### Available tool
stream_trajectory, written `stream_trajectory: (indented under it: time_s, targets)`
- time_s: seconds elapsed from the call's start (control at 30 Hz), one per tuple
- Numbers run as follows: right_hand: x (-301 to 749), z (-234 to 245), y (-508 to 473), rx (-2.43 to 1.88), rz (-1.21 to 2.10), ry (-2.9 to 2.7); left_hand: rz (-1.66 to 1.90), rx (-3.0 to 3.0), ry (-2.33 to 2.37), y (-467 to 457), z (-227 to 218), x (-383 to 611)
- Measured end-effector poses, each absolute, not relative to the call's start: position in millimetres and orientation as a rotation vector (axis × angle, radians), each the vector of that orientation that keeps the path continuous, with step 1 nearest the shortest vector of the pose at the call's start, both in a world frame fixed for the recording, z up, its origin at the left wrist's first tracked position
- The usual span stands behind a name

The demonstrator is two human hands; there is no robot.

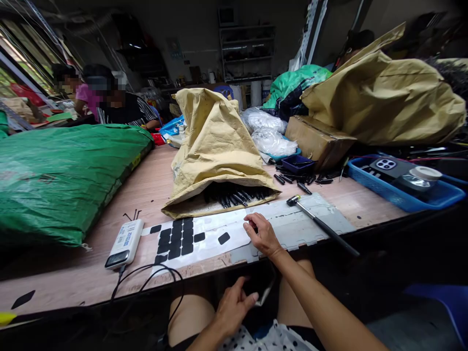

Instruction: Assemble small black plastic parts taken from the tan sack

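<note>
Near edge of worktop (146, 185): white backing strip (212, 243), black pads (179, 239) left only at its left end, so I judge it mostly stripped; right hand (261, 236) rests loose fingertips on it, gripping nothing; left hand (234, 302) below the edge, half curled, hold I cannot tell.

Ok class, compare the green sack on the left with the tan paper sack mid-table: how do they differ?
The green sack lies low and flat; the paper sack stands slumped in a peak. The green sack shows no opening; the paper sack's mouth gapes toward the camera, with black rod-like parts inside. The green sack is shiny, the paper sack dull and creased. Both rest on the wooden table.
</note>
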State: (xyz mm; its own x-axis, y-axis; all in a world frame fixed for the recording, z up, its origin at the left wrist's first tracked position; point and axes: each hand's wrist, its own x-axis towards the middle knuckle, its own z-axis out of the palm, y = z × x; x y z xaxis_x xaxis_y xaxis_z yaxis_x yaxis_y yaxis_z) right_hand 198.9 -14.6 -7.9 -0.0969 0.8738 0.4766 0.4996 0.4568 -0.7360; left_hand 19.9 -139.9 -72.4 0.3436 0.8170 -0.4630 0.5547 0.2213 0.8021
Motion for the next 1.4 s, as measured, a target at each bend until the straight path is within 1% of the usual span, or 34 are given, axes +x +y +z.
stream_trajectory:
  time_s: [0.03, 0.1, 0.17, 0.23, 0.3, 0.33, 0.4, 0.47, 0.63, 0.7, 0.77, 0.83, 0.93, 1.0, 1.1, 1.23, 1.4]
  targets:
    - [198.6, -7.8, -14.6, -1.181, 0.486, -1.746, 0.304, 1.532, 1.304, -136.9, -55.1, 20.6]
    - [198.2, -7.6, -14.7, -1.183, 0.484, -1.741, 0.470, 1.659, 1.234, -123.7, -15.9, 22.5]
    - [197.8, -7.5, -14.9, -1.182, 0.488, -1.739, 0.797, 1.701, 1.251, -97.2, 20.7, 24.0]
    - [197.8, -7.3, -14.9, -1.178, 0.495, -1.743, 1.063, 1.678, 1.476, -57.5, 45.8, 23.6]
    - [198.0, -7.0, -14.7, -1.173, 0.503, -1.746, 1.154, 1.633, 1.748, -10.8, 55.6, 21.3]
    - [198.2, -6.9, -14.5, -1.171, 0.507, -1.745, 1.092, 1.618, 1.869, 12.1, 55.3, 20.0]
    - [198.5, -6.9, -13.9, -1.171, 0.517, -1.743, 0.849, 1.579, 2.097, 51.5, 47.9, 18.3]
    - [198.7, -7.0, -13.1, -1.168, 0.527, -1.741, 0.717, 1.536, 2.177, 78.4, 37.1, 19.0]
    - [199.1, -5.9, -11.8, -1.168, 0.540, -1.740, 0.629, 1.459, 2.235, 99.2, 25.8, 22.9]
    - [199.3, -5.0, -12.0, -1.171, 0.540, -1.737, 0.625, 1.449, 2.239, 95.8, 28.8, 20.1]
    - [199.5, -4.5, -12.4, -1.168, 0.540, -1.732, 0.696, 1.477, 2.207, 86.2, 32.2, 14.8]
    - [199.7, -4.7, -12.6, -1.161, 0.544, -1.726, 0.886, 1.534, 2.088, 70.1, 33.1, 9.3]
    - [199.9, -6.4, -12.4, -1.163, 0.562, -1.699, 1.122, 1.601, 1.758, 38.2, 26.9, 5.7]
    - [200.0, -8.1, -12.0, -1.171, 0.574, -1.669, 1.116, 1.611, 1.585, 17.3, 18.7, 7.4]
    - [200.0, -10.0, -11.5, -1.172, 0.581, -1.668, 1.061, 1.621, 1.457, -5.4, 4.8, 12.6]
    - [200.1, -10.2, -11.3, -1.167, 0.559, -1.745, 1.010, 1.719, 1.405, -16.3, -8.9, 16.5]
    - [201.7, -10.2, -11.3, -1.182, 0.552, -1.793, 1.037, 1.850, 1.376, -16.3, -11.7, 14.1]
